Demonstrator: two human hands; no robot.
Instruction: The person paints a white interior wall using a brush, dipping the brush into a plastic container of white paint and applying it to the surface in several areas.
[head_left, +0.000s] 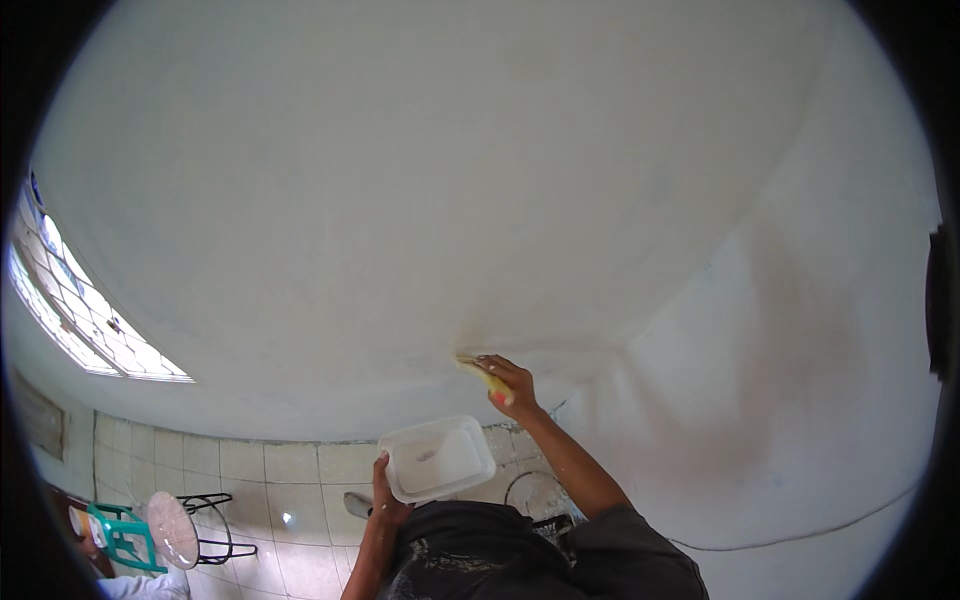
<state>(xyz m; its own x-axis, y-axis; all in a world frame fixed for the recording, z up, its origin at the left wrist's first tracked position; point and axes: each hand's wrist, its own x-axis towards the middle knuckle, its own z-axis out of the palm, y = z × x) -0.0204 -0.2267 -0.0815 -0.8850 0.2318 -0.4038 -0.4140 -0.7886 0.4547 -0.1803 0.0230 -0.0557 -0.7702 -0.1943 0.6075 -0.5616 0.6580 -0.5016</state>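
Observation:
My right hand (512, 383) is closed around a paintbrush (490, 379) with a yellow handle and a red mark near its end. The bristle end meets the pale wall (430, 230) in front of me, or comes very close to it. Lower and to the left, my left hand (388, 492) grips the near left side of a white rectangular plastic tub (440, 457). A small greyish smear shows on the tub's bottom; how much paint it holds, I cannot tell.
A barred window (85, 295) is at the left. On the tiled floor (300, 510) stand a round-topped stool (173, 530) with black legs and a green plastic stool (128, 538). A round container (535, 492) sits by the wall corner. A cable (780, 543) runs at the lower right.

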